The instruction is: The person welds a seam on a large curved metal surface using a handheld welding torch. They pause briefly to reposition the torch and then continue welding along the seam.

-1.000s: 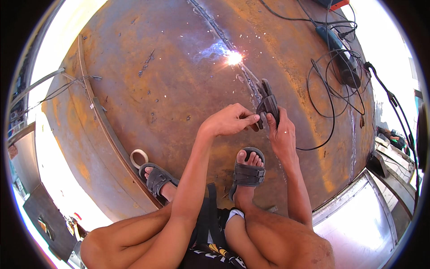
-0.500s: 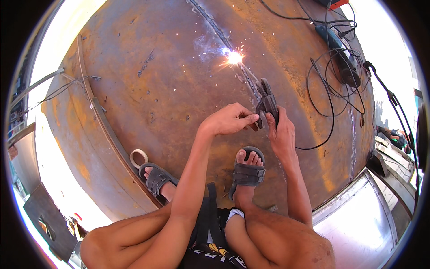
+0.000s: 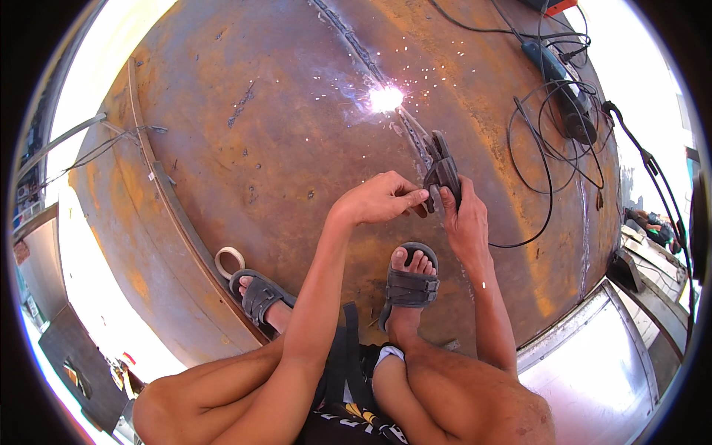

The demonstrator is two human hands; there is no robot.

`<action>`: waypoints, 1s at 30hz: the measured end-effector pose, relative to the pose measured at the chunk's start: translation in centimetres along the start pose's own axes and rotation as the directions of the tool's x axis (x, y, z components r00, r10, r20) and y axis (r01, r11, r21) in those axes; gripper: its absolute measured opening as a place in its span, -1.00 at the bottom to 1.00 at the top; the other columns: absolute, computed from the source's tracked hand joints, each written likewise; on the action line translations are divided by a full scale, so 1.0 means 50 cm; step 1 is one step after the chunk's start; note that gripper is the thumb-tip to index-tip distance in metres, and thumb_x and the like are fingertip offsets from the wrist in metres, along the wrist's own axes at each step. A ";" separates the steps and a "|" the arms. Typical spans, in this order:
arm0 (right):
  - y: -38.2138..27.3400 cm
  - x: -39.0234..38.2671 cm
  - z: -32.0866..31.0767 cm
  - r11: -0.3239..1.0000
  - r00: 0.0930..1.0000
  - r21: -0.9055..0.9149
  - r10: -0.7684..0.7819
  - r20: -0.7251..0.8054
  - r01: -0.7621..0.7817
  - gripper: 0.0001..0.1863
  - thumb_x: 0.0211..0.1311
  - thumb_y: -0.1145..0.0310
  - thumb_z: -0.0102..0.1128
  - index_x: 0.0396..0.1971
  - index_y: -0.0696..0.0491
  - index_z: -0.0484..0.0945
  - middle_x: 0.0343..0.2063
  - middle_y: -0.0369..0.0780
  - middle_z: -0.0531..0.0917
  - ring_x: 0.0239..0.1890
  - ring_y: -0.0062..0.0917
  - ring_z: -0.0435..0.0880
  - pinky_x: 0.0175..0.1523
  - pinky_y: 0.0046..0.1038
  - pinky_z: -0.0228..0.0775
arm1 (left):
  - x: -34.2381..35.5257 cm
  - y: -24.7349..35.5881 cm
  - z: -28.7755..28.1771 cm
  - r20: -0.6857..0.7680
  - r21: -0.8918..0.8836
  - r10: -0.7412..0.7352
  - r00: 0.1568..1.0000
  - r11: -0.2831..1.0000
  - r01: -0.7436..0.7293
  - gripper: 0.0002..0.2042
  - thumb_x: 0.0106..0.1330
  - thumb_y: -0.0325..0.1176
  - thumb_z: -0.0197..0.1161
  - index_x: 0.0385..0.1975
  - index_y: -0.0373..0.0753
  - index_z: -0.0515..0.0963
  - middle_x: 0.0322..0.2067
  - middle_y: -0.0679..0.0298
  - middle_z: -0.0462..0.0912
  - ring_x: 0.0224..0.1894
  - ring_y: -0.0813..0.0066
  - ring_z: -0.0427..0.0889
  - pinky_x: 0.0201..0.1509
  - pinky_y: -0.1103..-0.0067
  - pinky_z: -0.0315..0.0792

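My right hand (image 3: 467, 219) grips a black electrode holder (image 3: 443, 170), its thumb along the lower part. A thin rod (image 3: 415, 126) runs from the holder up to a bright welding arc (image 3: 386, 98) on a rough seam (image 3: 345, 33) in the rusty steel plate (image 3: 252, 148). Sparks and bluish smoke surround the arc. My left hand (image 3: 386, 196) is closed, thumb and curled fingers against the holder's lower left side; its fingertips are partly hidden.
A teal-and-black angle grinder (image 3: 560, 93) lies among loops of black cable (image 3: 549, 222) on the right. My sandalled feet (image 3: 411, 289) rest on the plate. A tape roll (image 3: 230, 252) sits beside a curved metal strip (image 3: 170, 200). A metal panel (image 3: 586, 356) is at lower right.
The arc's glow and the spray of sparks have changed shape, with less blue smoke than a second ago. Both my hands and the holder have barely moved.
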State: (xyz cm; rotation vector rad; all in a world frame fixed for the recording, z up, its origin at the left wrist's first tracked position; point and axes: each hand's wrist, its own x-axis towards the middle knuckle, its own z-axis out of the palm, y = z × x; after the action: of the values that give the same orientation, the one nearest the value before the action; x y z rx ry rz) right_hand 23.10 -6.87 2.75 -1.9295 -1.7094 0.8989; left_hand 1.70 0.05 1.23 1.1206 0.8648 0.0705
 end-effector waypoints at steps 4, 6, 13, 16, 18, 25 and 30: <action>0.001 0.000 0.001 1.000 1.000 0.000 0.021 0.014 -0.021 -0.57 0.64 0.11 0.14 0.16 0.19 0.50 -0.23 0.16 0.73 -0.14 0.19 0.72 -0.11 0.00 0.53 | 0.004 -0.006 -0.001 0.006 0.037 0.014 1.000 0.999 -0.014 -0.53 0.67 -0.09 0.14 0.00 -0.46 0.75 -0.07 0.03 0.85 0.02 0.29 0.82 0.25 0.39 0.63; 0.001 -0.001 0.001 1.000 0.999 0.004 0.029 0.020 -0.029 -0.57 0.64 0.10 0.14 0.16 0.18 0.50 -0.23 0.16 0.73 -0.14 0.19 0.72 -0.11 0.00 0.53 | 0.004 -0.010 -0.001 0.004 0.013 0.007 1.000 1.000 -0.007 -0.53 0.67 -0.08 0.14 0.00 -0.46 0.75 -0.08 0.04 0.85 0.02 0.29 0.82 0.24 0.39 0.63; 0.002 -0.001 0.000 1.000 1.000 -0.007 0.019 0.011 -0.019 -0.56 0.64 0.08 0.13 0.16 0.18 0.49 -0.23 0.16 0.73 -0.14 0.19 0.72 -0.11 0.00 0.53 | 0.010 -0.026 0.005 -0.059 0.029 0.068 0.996 0.997 -0.067 -0.55 0.61 -0.03 0.19 -0.15 -0.32 0.83 -0.27 0.11 0.86 -0.25 0.35 0.77 -0.02 0.38 0.63; 0.004 -0.001 0.001 1.000 1.000 -0.010 0.017 0.011 -0.017 -0.55 0.64 0.08 0.13 0.17 0.18 0.49 -0.23 0.16 0.73 -0.14 0.19 0.72 -0.11 0.00 0.53 | 0.012 -0.031 0.007 -0.055 -0.007 0.067 0.996 0.998 -0.068 -0.55 0.61 -0.03 0.18 -0.15 -0.31 0.83 -0.27 0.11 0.86 -0.24 0.34 0.78 -0.01 0.37 0.63; 0.003 -0.001 0.002 1.000 1.000 -0.006 0.016 0.012 -0.016 -0.55 0.64 0.08 0.13 0.17 0.18 0.49 -0.23 0.15 0.73 -0.14 0.19 0.72 -0.11 0.00 0.53 | 0.011 -0.029 0.007 -0.058 -0.009 0.061 0.996 0.998 -0.061 -0.56 0.61 -0.03 0.18 -0.14 -0.31 0.84 -0.26 0.11 0.87 -0.23 0.33 0.79 0.00 0.36 0.64; 0.004 -0.002 0.001 1.000 1.000 -0.002 0.022 0.017 -0.022 -0.56 0.64 0.09 0.13 0.17 0.18 0.49 -0.23 0.15 0.73 -0.15 0.18 0.72 -0.11 -0.01 0.53 | 0.005 -0.005 0.001 -0.005 0.037 -0.004 1.000 0.999 0.004 -0.54 0.67 -0.11 0.13 -0.02 -0.47 0.75 -0.11 0.04 0.86 -0.01 0.31 0.83 0.23 0.40 0.65; 0.004 -0.003 0.001 1.000 0.999 0.003 0.026 0.021 -0.026 -0.56 0.64 0.09 0.13 0.17 0.17 0.49 -0.23 0.15 0.73 -0.15 0.18 0.73 -0.12 -0.01 0.53 | 0.006 -0.013 0.005 -0.037 0.028 0.023 0.999 0.999 -0.022 -0.55 0.64 -0.05 0.15 -0.08 -0.35 0.81 -0.18 0.08 0.87 -0.12 0.32 0.82 0.10 0.37 0.66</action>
State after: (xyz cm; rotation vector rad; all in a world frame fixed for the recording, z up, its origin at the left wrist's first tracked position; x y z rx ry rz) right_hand 23.21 -7.06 2.58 -1.9510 -1.6970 0.9347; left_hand 1.85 -0.32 0.55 1.1576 0.8892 0.0989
